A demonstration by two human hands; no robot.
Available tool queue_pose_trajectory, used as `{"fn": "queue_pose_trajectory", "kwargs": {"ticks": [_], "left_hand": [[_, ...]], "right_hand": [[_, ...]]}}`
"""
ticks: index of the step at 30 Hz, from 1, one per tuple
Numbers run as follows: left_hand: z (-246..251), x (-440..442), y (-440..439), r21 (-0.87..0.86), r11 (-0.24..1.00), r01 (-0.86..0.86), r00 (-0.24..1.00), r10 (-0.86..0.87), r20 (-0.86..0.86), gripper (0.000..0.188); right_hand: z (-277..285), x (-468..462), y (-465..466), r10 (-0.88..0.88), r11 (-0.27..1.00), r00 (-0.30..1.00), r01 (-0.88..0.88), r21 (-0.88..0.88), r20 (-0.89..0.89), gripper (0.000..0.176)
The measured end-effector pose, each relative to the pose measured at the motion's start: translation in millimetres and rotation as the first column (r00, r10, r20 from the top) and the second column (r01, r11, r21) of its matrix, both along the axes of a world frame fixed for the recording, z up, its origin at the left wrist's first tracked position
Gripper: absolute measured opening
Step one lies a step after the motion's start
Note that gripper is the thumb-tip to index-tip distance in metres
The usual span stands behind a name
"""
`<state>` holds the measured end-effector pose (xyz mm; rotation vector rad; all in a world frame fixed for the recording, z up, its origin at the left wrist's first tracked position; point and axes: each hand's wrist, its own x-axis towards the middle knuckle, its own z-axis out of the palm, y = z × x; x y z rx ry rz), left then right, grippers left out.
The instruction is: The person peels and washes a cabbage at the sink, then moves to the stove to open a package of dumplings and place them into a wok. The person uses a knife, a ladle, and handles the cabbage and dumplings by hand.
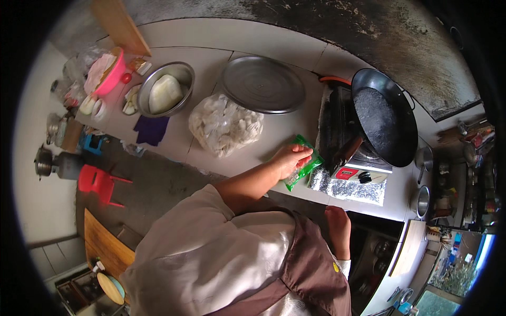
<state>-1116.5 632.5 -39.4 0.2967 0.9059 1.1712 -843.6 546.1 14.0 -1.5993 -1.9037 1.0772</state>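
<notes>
My left hand is closed on a green plastic packet at the counter's front edge, left of the gas stove. My right hand is low, in front of the counter edge; its fingers are partly hidden and I see nothing in it. On the stove sits a black wok with bubbly liquid in it, its wooden handle pointing towards me. Left of the packet lies a clear plastic bag of pale chunks, touching or close to a round metal lid.
A steel bowl holding a pale block, a purple cloth and a pink basin stand on the left. Small metal pots are at the right. A red plastic chair is on the floor, left.
</notes>
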Motion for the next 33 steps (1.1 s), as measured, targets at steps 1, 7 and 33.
{"fn": "queue_pose_trajectory", "kwargs": {"ticks": [1,7,33], "left_hand": [[7,-8,-6,0.191,0.981,0.020,0.958,0.036,-0.285,0.015],[15,-136,-7,0.243,0.969,-0.046,-0.566,0.175,-0.806,0.033],[15,-226,-112,0.191,0.953,0.235,0.478,0.058,-0.877,0.019]], "right_hand": [[-1,2,2,0.033,0.999,0.999,-0.033,0.015,0.020,0.012],[-1,8,5,0.141,0.989,0.988,-0.143,-0.024,-0.062,0.017],[-5,-193,22,0.350,0.936,0.935,-0.347,0.051,-0.065,0.022]]}}
